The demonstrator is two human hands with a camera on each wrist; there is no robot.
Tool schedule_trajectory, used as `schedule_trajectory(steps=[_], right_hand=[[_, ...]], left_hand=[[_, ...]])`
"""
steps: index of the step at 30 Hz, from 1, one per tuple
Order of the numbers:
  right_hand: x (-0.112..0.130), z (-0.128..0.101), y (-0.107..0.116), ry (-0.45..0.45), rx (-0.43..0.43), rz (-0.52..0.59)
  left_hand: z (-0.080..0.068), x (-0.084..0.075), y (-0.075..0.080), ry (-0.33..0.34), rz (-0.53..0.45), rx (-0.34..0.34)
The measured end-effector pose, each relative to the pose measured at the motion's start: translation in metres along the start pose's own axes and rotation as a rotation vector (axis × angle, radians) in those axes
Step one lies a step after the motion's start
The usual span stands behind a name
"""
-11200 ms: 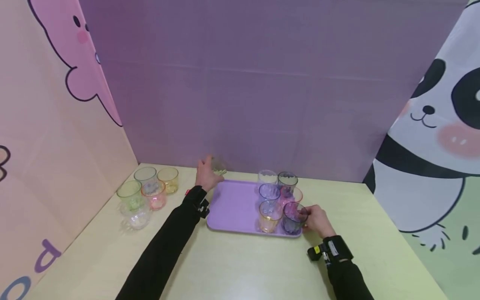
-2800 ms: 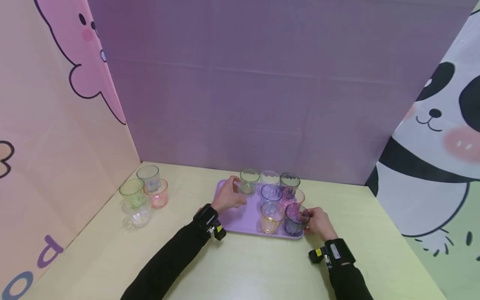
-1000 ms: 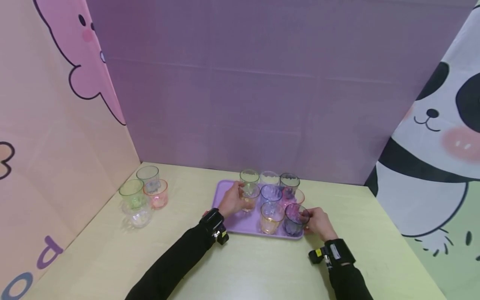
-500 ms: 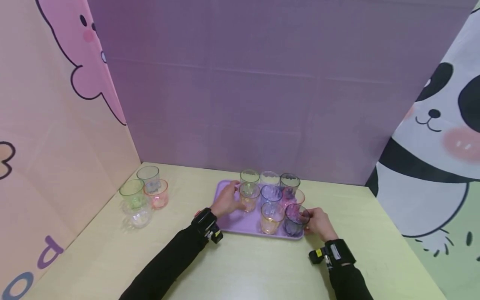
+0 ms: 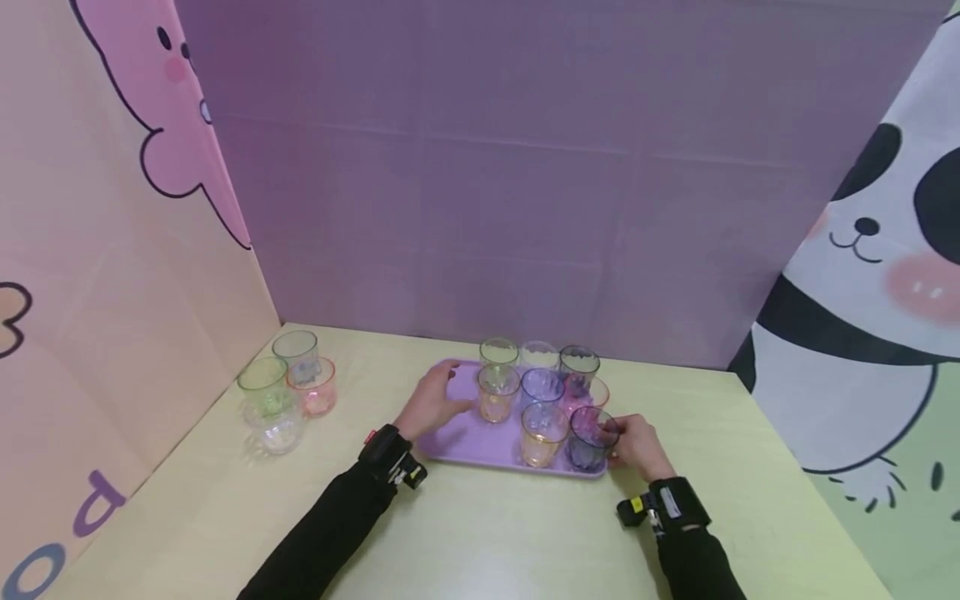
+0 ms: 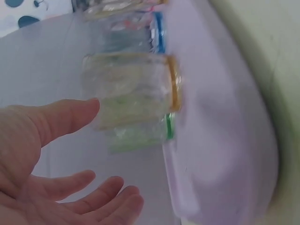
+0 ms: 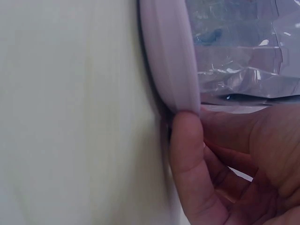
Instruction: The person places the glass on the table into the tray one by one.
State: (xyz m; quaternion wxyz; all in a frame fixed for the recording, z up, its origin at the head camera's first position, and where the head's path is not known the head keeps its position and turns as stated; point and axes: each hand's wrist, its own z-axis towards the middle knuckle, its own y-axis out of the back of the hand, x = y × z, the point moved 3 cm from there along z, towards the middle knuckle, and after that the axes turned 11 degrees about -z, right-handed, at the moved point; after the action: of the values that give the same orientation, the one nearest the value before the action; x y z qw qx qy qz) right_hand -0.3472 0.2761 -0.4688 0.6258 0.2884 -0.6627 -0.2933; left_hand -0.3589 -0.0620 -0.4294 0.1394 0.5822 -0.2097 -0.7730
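The head view looks down from afar; both wrist views sit close, sharing the purple tray (image 5: 465, 437).

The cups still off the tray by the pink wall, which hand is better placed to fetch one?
Probably the left hand: it is open, free, and on the side of the loose cups. The right hand rests at the tray corner.

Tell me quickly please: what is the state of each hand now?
Left hand: open, holding nothing, beside the orange-rimmed cup.
Right hand: fingers at the tray edge; grip cannot be told.
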Motion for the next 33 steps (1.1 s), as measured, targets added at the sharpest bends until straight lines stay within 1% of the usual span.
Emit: schedule_trajectory(steps=[4,7,10,12,16,21,25,29,33], right_hand=[[-0.001,0.0,-0.001,-0.002,0.001,-0.001],[-0.002,0.001,-0.001,-0.003,0.0,-0.001],[-0.004,0.002,-0.001,-0.004,-0.002,-0.002],[-0.005,0.002,-0.001,-0.005,-0.005,-0.001],[-0.004,0.003,-0.001,-0.002,-0.005,-0.004],[-0.003,0.001,-0.001,-0.003,0.003,-0.007],[-0.002,0.001,0.0,0.018,-0.007,-0.014],[-0.003,0.001,0.0,0.032,-0.022,-0.014],[-0.004,0.002,-0.001,0.026,-0.021,-0.02]], left_hand=[[-0.004,0.002,0.013,0.026,0.007,-0.033],[-0.006,0.004,0.021,0.047,-0.001,-0.04],[-0.008,0.007,0.029,0.044,0.011,-0.033],[-0.008,0.01,0.035,0.024,0.032,-0.032],[-0.01,0.012,0.055,0.012,0.08,-0.059],[-0.015,0.013,0.086,0.043,0.173,-0.122],[-0.017,0.015,0.108,0.062,0.254,-0.156],[-0.02,0.022,0.126,0.09,0.358,-0.191],[-0.026,0.029,0.14,0.142,0.483,-0.23]])
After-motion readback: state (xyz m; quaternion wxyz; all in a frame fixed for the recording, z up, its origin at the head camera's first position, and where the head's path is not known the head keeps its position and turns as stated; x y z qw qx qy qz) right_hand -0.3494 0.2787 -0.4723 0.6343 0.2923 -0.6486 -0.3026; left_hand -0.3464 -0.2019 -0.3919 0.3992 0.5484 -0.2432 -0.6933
